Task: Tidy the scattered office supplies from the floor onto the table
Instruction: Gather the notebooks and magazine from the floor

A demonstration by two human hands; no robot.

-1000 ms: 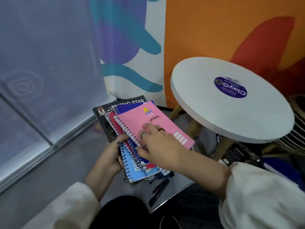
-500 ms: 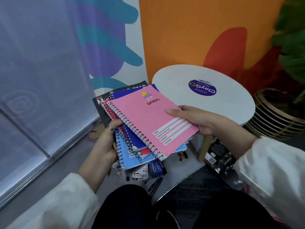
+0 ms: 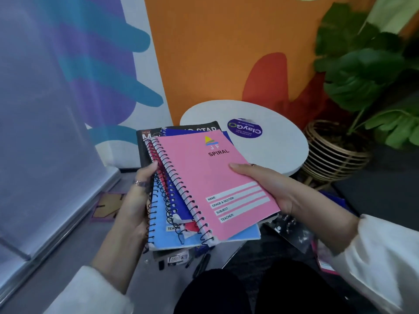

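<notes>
I hold a stack of spiral notebooks [image 3: 204, 189] in the air in front of the round white table [image 3: 278, 150]. A pink "SPIRAL" notebook lies on top, with blue, red and light blue ones and a black planner beneath. My left hand [image 3: 136, 200] grips the stack along its spiral side. My right hand [image 3: 267, 184] grips the right edge, thumb on the pink cover. Below the stack, pens [image 3: 201, 264] and a small box [image 3: 178, 259] lie on the grey floor.
A potted plant in a wicker basket [image 3: 335, 155] stands right of the table. A purple-edged frame [image 3: 106, 206] lies on the floor at left by the glass partition. Dark packets [image 3: 294, 234] lie on the floor under my right arm. The table bears a purple sticker [image 3: 244, 128].
The stack has risen from near the floor to table height. My right hand moved from pressing on the pink cover to gripping the stack's right edge. The view pulled back.
</notes>
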